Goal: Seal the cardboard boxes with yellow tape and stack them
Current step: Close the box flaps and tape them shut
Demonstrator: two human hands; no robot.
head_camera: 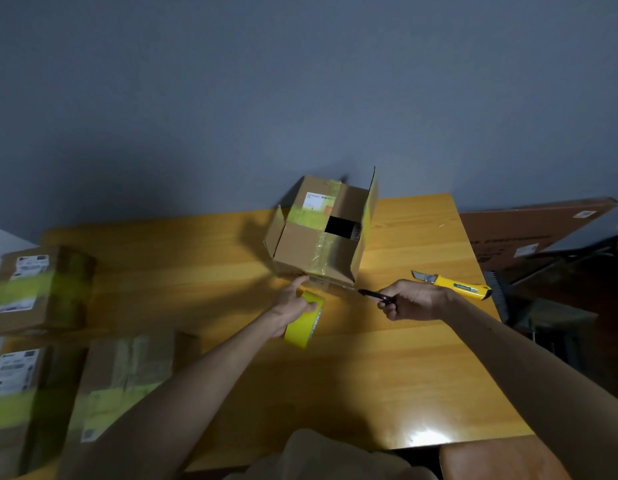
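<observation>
A cardboard box (pixel 314 249) stands at the middle of the wooden table (pixel 196 271), its flaps partly raised and strips of yellow tape across its top. My left hand (pixel 293 304) grips a roll of yellow tape (pixel 306 322) just in front of the box, with the index finger touching the box's lower edge. My right hand (pixel 413 303) holds black-handled scissors (pixel 373 294) whose blades point at the box's near bottom edge.
A yellow utility knife (pixel 454 286) lies on the table right of my right hand. Three taped boxes sit at the left: one (pixel 41 289) at the far left, two (pixel 20 393) (pixel 127 375) nearer. A large flat carton (pixel 529 230) leans beyond the table's right edge.
</observation>
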